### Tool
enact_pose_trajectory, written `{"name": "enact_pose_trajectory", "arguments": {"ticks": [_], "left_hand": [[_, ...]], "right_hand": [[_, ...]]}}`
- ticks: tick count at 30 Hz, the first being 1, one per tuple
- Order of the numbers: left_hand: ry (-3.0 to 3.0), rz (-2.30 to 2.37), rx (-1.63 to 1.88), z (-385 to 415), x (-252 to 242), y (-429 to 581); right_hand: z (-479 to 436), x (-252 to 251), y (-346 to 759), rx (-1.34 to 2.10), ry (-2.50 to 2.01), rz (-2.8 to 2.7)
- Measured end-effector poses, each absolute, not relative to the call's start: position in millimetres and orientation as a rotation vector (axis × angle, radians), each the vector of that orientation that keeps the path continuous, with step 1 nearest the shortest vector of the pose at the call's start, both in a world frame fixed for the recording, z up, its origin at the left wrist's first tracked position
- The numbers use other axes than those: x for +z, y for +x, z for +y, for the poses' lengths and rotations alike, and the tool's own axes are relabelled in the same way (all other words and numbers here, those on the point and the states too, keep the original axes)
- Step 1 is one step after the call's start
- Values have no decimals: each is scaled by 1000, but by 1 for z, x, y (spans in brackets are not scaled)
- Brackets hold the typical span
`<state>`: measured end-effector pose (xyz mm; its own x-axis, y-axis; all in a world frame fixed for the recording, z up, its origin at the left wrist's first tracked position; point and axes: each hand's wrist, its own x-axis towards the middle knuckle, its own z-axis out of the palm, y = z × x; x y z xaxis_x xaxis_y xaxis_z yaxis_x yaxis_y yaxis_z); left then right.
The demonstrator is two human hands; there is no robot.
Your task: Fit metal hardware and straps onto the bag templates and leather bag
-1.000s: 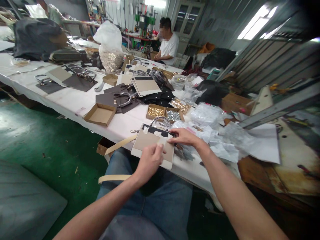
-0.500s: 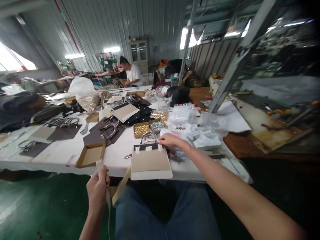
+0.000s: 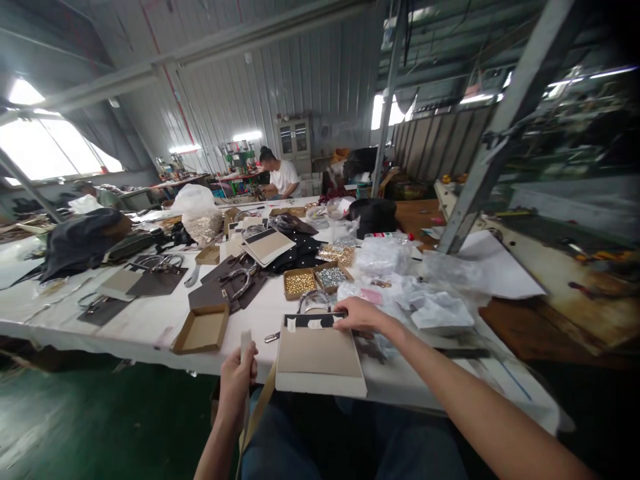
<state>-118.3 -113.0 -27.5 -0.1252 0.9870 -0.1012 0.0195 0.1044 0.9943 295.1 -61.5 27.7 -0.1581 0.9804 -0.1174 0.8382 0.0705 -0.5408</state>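
Note:
My left hand (image 3: pixel 239 373) is closed round a strip of white tape (image 3: pixel 245 340), its end sticking up above the thumb and its tail hanging below the fist. A beige bag panel (image 3: pixel 320 353) with a black top band lies at the table's front edge. White tape pieces (image 3: pixel 315 324) sit on that band. My right hand (image 3: pixel 361 315) is at the panel's upper right corner, fingertips pinched together on a small tape piece (image 3: pixel 338 321) there. Behind the panel a looped handle (image 3: pixel 314 300) shows, and a tan strap (image 3: pixel 263 407) hangs at its left.
Left of the panel stands a shallow cardboard box (image 3: pixel 201 328). Small boxes of gold studs (image 3: pixel 300 283) and silver studs (image 3: pixel 331 276) are behind it. Dark bag pieces (image 3: pixel 227 283) and clear plastic bags (image 3: pixel 383 257) lie about. Across the table sits a person (image 3: pixel 283 175).
The view has tilted up and turned left, so everything sits lower and further right. My right hand has shifted slightly over the panel's corner. My left hand still holds the tape.

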Motion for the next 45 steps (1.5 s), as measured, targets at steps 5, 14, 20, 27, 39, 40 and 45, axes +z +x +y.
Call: {"name": "enact_pose_trajectory", "arguments": {"ticks": [5, 14, 20, 27, 39, 40, 45], "left_hand": [[992, 1358, 1278, -96, -46, -136], [1015, 1421, 1246, -76, -53, -145], [1008, 1348, 1200, -72, -68, -155], [1004, 1299, 1206, -73, -81, -159], [959, 1345, 1275, -88, -76, -159], [921, 1336, 1299, -95, -75, -160], [751, 1288, 1430, -133, -61, -159]], "right_hand": [[-57, 27, 295, 736, -1800, -2062], [-64, 15, 286, 631, -1936, -1866], [-70, 6, 280, 702, -1946, -1800], [-74, 7, 257, 532, -2149, -1747], [-82, 4, 230, 504, -2146, -1541], [-85, 5, 235, 579, -2046, -1498], [-103, 17, 241, 1152, -1550, -1017]]}}
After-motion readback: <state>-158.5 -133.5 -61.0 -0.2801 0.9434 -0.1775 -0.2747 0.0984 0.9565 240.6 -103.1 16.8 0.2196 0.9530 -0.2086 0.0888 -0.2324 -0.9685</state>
